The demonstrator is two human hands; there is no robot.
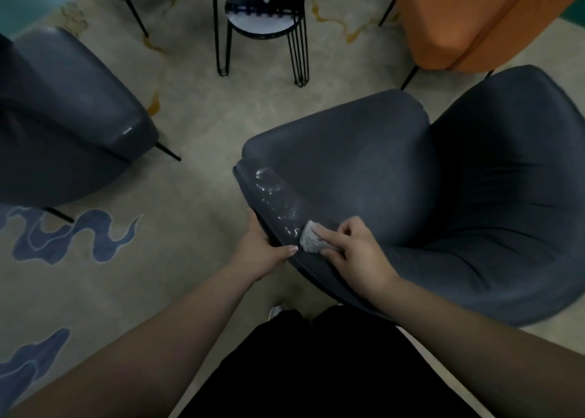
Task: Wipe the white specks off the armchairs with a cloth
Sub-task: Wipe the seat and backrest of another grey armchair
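A dark grey armchair [411, 180] stands in front of me, its left armrest streaked with white specks [275, 199]. My right hand [351, 253] holds a small grey cloth [310, 237] bunched under its fingers, pressed on the armrest at the near end of the specks. My left hand [262, 249] grips the outer edge of the same armrest, thumb on top, fingers hidden underneath. A second dark grey armchair [63, 116] stands at the left.
An orange armchair [459, 21] stands at the back right. A round white table [262, 12] on thin black wire legs is at the top centre. The beige carpet [126, 275] carries blue cloud patterns. My dark trousers fill the bottom centre.
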